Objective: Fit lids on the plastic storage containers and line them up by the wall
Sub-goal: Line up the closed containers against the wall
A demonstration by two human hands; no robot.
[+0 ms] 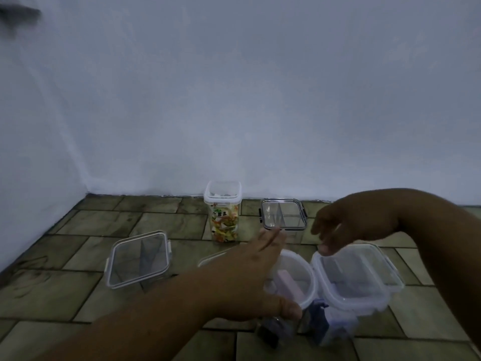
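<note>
Overlapping open container's (296, 272) left rim, left hand (247, 280) lies flat.

Tall container (223, 212) on floor (169, 222), against wall (234, 100). Right lidded container (283, 214) just beside it. Left lidded container (139, 259) front-left, well apart. Nearest, 2 side by side: open container (294, 277) left, covered container (356, 277) right. Loose lid (210, 257) left of open container, partly hidden.

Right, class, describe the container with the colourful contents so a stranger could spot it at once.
Start where the pale wall meets the tiled floor. By it stands a tall clear container, left of a dark-rimmed box. Only it holds colourful pieces.
</note>
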